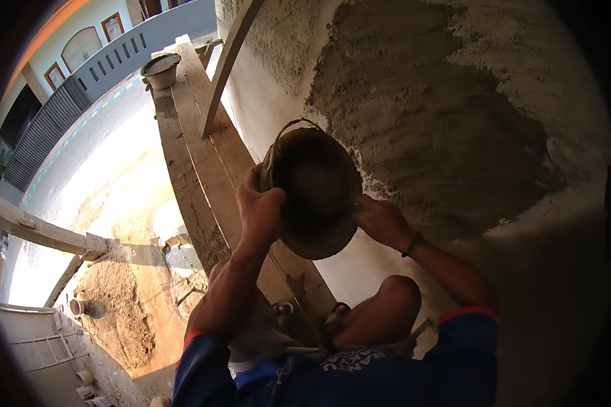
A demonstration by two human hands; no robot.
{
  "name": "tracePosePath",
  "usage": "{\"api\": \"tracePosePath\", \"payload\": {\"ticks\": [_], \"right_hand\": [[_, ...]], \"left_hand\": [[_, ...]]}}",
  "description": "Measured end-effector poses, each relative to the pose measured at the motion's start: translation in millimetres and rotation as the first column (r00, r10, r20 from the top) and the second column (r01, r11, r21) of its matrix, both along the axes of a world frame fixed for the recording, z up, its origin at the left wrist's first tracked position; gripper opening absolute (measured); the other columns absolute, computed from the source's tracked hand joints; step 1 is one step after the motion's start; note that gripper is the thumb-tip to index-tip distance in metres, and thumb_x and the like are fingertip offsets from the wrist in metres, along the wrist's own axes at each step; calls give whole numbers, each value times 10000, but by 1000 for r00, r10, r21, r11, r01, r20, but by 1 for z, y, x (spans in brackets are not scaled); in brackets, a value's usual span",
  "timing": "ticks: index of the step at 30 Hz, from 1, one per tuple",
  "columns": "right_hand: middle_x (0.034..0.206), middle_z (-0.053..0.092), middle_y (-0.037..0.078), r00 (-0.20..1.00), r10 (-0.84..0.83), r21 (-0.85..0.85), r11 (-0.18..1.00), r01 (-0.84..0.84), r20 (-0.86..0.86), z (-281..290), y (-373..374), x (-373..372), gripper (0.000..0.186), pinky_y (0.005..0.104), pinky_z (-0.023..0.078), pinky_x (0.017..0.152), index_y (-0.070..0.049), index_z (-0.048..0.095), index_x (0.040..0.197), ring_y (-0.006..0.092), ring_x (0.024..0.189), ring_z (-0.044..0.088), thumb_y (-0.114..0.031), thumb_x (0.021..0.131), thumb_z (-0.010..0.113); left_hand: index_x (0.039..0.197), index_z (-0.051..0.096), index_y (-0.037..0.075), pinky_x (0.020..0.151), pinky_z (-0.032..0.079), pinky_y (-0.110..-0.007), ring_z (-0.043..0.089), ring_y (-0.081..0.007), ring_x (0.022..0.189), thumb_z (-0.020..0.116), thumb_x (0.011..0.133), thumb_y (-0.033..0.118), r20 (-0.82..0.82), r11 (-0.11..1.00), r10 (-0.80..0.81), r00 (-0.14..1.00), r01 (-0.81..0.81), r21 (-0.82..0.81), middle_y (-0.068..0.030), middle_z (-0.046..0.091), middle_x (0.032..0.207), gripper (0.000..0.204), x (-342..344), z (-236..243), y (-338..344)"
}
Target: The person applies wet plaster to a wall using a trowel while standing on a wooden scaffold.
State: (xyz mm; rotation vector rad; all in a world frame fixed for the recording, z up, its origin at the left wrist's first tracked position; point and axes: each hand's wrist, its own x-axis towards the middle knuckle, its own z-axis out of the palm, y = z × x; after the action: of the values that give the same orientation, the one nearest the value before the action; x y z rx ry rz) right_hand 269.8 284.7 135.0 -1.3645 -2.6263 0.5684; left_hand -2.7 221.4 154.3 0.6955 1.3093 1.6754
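Apparently steadying a mortar bucket [319, 234] between both hands' fingers | left hand [260, 209] pinching its left side, right hand [381, 220] pinching the right rim | dark plaster patch [428, 122] beyond right fingertips | next move likely calls for firm, even grips while tilting

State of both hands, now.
Left hand: closed, holding the dark bucket by its left side.
Right hand: closed on its right rim.

The left arm [234, 281] and right arm [451, 271] are bending and reaching forward. The left hand [260, 205] is gripping, thumb [275, 197] pointing inward. The right hand [385, 222] is gripping too. The right knee [398, 293] is bending.
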Motion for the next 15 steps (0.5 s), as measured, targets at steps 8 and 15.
{"api": "tracePosePath", "payload": {"ticks": [8,15], "right_hand": [[965,687,225,995,-15,56,998,21,-103,96,3,0,440,461,530,792,-28,597,1156,394,912,675,-299,834,728],[805,644,142,959,159,124,983,-133,-234,246,-15,-13,475,394,497,705,-33,564,1141,253,767,651,-286,808,790]], "left_hand": [[1152,579,-76,760,539,-295,648,-194,823,541,640,-101,113,994,101,988,-106,36,-121,652,976,514,-19,6,-1],[1160,567,-75,720,538,-284,645,-177,785,487,661,-115,32,986,147,989,-149,70,-116,654,973,506,-33,11,-8]]}}
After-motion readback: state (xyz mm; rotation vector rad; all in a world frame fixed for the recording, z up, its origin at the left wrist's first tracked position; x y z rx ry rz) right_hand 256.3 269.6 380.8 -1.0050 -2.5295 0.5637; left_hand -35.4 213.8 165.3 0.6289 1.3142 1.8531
